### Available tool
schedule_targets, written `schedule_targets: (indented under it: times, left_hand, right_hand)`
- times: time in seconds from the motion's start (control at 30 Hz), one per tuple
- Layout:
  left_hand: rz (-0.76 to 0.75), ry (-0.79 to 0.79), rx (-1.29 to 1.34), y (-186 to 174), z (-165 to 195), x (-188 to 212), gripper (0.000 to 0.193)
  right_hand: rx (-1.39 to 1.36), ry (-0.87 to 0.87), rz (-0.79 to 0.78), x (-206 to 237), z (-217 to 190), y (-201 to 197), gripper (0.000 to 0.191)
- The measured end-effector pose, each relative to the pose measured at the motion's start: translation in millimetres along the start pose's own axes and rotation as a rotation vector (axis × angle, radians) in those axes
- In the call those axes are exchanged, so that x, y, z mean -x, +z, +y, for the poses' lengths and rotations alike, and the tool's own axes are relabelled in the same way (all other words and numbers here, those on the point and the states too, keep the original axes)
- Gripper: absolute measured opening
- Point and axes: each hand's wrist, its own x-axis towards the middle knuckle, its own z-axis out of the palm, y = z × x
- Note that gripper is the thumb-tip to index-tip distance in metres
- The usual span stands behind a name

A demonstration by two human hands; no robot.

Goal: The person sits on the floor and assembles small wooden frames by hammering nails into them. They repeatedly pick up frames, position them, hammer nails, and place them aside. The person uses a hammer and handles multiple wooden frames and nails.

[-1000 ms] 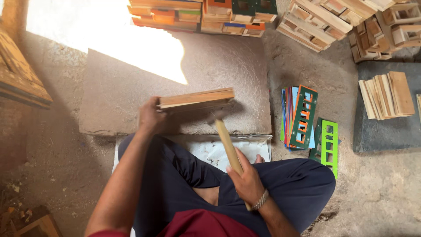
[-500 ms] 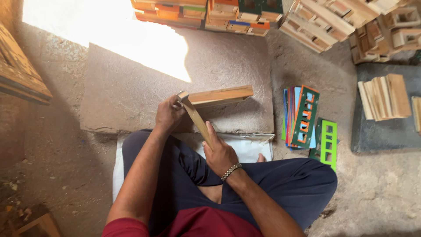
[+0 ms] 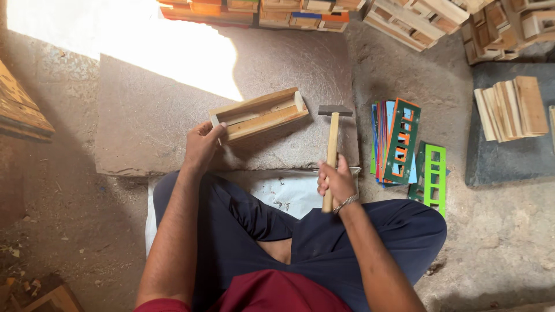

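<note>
A small open wooden box frame lies on its side on a flat stone slab. My left hand grips the frame's left end. My right hand is closed around the wooden handle of a hammer, whose dark metal head points away from me, to the right of the frame and apart from it. I sit cross-legged on a white sheet behind the slab.
Coloured cut-out panels, green and orange, lie in a stack at my right. Plain wooden slats rest on a dark slab farther right. Stacked wooden frames line the back. Wooden pieces sit at the left edge.
The hammer has swung off the frame and now stands upright to its right. The frame has turned so its open side faces up, my left hand still on its left end.
</note>
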Motion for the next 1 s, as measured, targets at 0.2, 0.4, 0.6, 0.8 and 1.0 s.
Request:
schedule_targets:
  times: [0.2, 0.4, 0.6, 0.8, 1.0]
  left_hand:
    - [0.391, 0.529, -0.601, -5.5, -11.7, 2.2, 0.052]
    - [0.101, 0.861, -1.101, 14.3, -28.0, 10.4, 0.041]
    - [0.019, 0.704, -1.167, 7.1, -38.4, 2.9, 0.009]
    - [0.101, 0.717, -1.136, -13.4, -49.3, 5.2, 0.012]
    - [0.195, 0.686, -0.680, -6.5, -36.9, -3.7, 0.025]
  right_hand:
    - [0.522, -0.331, 0.235, -15.9, 25.7, 1.6, 0.052]
    - [1.225, -0.303, 0.276, -20.3, -16.0, -71.8, 0.065]
    - [1.323, -0.029, 0.518, -49.0, -94.7, -139.9, 0.101]
    - [1.128, 0.115, 0.569, -61.7, -78.8, -149.6, 0.126]
    - [1.081, 0.032, 0.729, -63.2, -78.6, -154.3, 0.128]
